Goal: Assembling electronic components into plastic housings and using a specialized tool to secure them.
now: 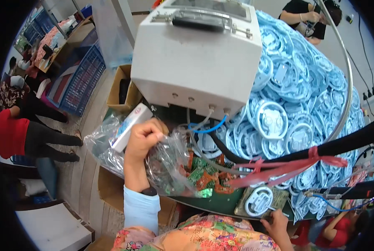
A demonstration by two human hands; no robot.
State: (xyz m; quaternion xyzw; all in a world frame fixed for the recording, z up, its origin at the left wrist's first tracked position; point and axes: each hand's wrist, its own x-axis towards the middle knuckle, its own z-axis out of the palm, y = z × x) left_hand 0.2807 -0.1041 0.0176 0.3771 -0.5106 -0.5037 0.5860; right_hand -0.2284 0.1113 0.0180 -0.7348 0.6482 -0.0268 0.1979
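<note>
The left hand [143, 138] is raised over the left part of the bench [212, 203], its grip clamped on the bunched top of a clear plastic bag [170, 167]. The bag hangs down and to the right of the grip, toward the green and orange packets [201, 178]. The right hand [277, 224] sits low at the near edge, fingers resting by a light blue ring part [259, 201] on a small tray [281, 198]; whether it grips anything I cannot tell. The right hand is nearer that ring.
</note>
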